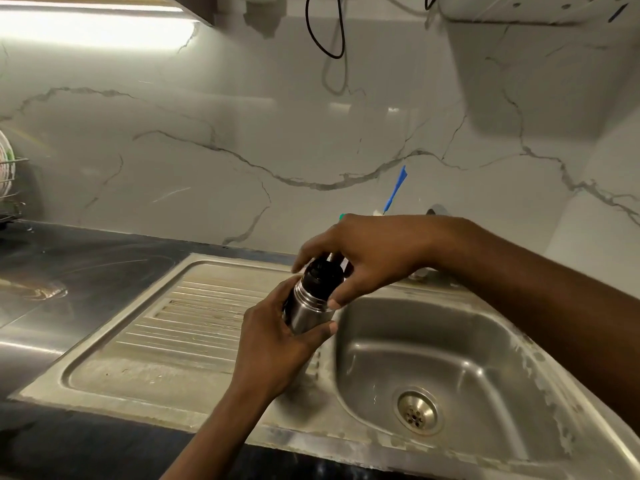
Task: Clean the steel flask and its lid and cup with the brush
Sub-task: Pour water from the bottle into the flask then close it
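Step in hand looks like opening up: the steel flask point(306, 304) is being held in the air over the divide between the drainboard point(180, 317) and the sink bowl point(433, 341), near the middle of the view. The left hand point(273, 337) is gripping the flask body from below, fingers and thumb wrapping round it. The right hand point(367, 258) is coming over the top, fingers curling round the black lid point(322, 273), thumb reaching down onto the steel shoulder. I'm reading that as a twist-off grip; can't tell whether the lid is loose yet. The long axis is tilting, base toward 7 o'clock inside the left palm, lid end pointing toward 1 o'clock. I'm not seeing a separate cup. The blue-handled brush point(394, 192) is standing against the marble wall at 1 o'clock from the flask, partly hiding behind the right wrist, well apart from both hands. The bowl is lying at 4 o'clock of the flask, the dark bench point(69, 268) at 9 o'clock. Next move calls for the left hand bracing the body while the right is turning the lid off, then the right hand letting go of the lid and reaching back for the brush.
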{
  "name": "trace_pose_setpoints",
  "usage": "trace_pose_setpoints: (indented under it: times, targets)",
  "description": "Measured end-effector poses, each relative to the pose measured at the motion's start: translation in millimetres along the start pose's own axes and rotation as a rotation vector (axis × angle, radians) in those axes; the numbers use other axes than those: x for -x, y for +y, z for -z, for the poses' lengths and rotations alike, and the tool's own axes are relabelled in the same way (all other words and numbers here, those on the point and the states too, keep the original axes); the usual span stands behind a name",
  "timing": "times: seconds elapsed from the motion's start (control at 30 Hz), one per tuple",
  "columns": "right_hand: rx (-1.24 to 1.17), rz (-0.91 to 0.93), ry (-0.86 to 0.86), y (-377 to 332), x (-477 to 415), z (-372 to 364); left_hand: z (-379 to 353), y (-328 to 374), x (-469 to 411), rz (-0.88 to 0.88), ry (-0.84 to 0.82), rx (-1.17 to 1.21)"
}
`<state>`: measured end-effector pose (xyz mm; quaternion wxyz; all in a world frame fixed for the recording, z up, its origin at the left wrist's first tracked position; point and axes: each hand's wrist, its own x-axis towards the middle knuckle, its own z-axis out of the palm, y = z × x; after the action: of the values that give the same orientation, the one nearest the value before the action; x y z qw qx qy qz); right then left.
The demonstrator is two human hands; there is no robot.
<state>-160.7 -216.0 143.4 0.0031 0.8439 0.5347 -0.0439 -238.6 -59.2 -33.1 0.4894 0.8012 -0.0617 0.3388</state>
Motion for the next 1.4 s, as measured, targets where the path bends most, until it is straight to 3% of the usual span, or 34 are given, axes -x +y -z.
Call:
trace_pose_setpoints:
  times: [0.27,0.53,0.9,1.23,1.4]
  targets:
    - [0.216,-0.128,0.189,-5,-16,-24,1,-3,-1,-0.008,0.004,-0.011]
    - [0.162,0.06,0.12,6,-9,-21,2,-4,-1,0.005,0.009,-0.008]
    - [0.27,-0.135,0.23,-5,-15,-39,-4,-2,4,0.011,0.078,-0.064]
    - [-0.152,-0.175,0.306,-5,-18,-37,5,-9,4,0.071,0.049,-0.067]
    - [-0.497,-0.357,0.513,41,-48,-54,12,-13,4,0.082,0.076,-0.035]
